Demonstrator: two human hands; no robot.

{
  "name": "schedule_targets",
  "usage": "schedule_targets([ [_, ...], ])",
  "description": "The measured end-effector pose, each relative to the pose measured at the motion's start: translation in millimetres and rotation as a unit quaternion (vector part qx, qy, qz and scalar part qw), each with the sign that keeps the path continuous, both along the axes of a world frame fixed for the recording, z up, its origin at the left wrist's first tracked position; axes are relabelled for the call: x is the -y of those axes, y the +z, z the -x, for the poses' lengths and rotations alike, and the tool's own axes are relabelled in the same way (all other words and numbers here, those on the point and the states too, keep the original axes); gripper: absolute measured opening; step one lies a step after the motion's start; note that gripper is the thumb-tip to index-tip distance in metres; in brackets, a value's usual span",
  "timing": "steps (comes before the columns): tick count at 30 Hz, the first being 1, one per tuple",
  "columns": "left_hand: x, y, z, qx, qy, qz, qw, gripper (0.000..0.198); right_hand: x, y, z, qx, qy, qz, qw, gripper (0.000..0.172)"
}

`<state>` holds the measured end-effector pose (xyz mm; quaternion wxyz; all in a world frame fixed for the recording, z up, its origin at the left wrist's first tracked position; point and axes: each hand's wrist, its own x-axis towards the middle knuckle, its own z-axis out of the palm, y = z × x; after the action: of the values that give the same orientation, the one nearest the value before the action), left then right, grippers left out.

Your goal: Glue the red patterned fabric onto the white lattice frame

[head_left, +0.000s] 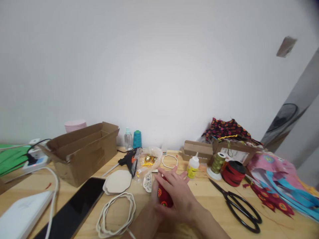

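A dark red patterned cloth piece is between my two hands, near the middle of the table. My right hand lies over it from the right, fingers stretched forward and somewhat spread. Beneath and to the left, my left hand holds the piece from its left side; most of its fingers are hidden. Just beyond the hands are a cream lattice-cut piece, a thin scalloped frame and a clear plastic bag with gold bells. A yellow-labelled glue bottle stands to the right of my fingertips.
Black scissors, a red thread spool, a green spool and folded fabrics lie right. At left are a cardboard box, a phone, scalloped plates, frames and a glue gun.
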<state>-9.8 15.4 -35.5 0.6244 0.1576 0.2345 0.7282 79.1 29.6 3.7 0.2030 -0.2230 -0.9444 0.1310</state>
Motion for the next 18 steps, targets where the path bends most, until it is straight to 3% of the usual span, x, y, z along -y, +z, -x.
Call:
schedule_targets([
  [2, -3, 11.2, 10, -0.011, -0.039, 0.021, 0.999, 0.043, 0, 4.1, -12, -0.002, -0.019, -0.011, 1.000, 0.069],
  [4, -6, 18.4, 18, -0.022, -0.027, 0.038, 0.999, 0.038, 1, 0.1, -27, 0.000, -0.047, -0.011, 0.999, 0.063],
  [8, -8, 22.8, 25, -0.063, 0.096, 0.030, 0.993, 0.028, 2, -27.5, -54, 0.019, -0.138, 0.037, 0.990, 0.058],
  [10, -7, 23.6, 24, -0.119, 0.160, 0.008, 0.980, 0.035, 4, -40.4, -59, 0.028, -0.167, 0.048, 0.984, 0.054],
  [14, 3, 26.0, 13, -0.294, 0.224, -0.041, 0.928, 0.045, 12, -48.9, -54, 0.019, -0.190, 0.039, 0.981, 0.049],
  [18, 27, 27.0, 0, -0.451, 0.255, -0.082, 0.851, 0.025, 21, -44.4, -30, -0.070, -0.180, 0.008, 0.981, 0.034],
])
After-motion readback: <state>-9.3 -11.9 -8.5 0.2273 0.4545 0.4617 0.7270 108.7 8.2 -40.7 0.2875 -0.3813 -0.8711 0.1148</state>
